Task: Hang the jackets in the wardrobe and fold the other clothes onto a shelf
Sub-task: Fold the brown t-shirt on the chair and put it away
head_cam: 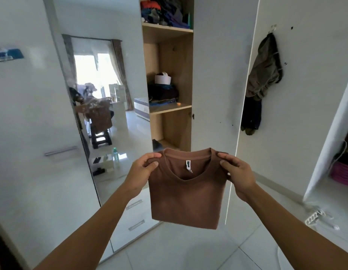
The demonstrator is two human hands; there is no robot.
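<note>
A brown T-shirt (185,195), folded narrow with its sleeves tucked behind, hangs in the air in front of the open wardrobe. My left hand (143,170) pinches its left shoulder and my right hand (237,172) pinches its right shoulder. The collar with a white label faces me. Behind it stands the wardrobe's wooden compartment with a middle shelf (170,108) that bears dark folded clothes (162,93) and a white cap. The top shelf (167,27) carries a heap of mixed clothes. A grey-green jacket (265,75) hangs from a hook on the open white door.
A mirrored wardrobe door (103,114) stands open to the left, with drawers (135,215) below it. The white door (218,94) stands open on the right. Further right, another compartment holds a pink basket (342,172). A white hanger (315,217) lies on the tiled floor.
</note>
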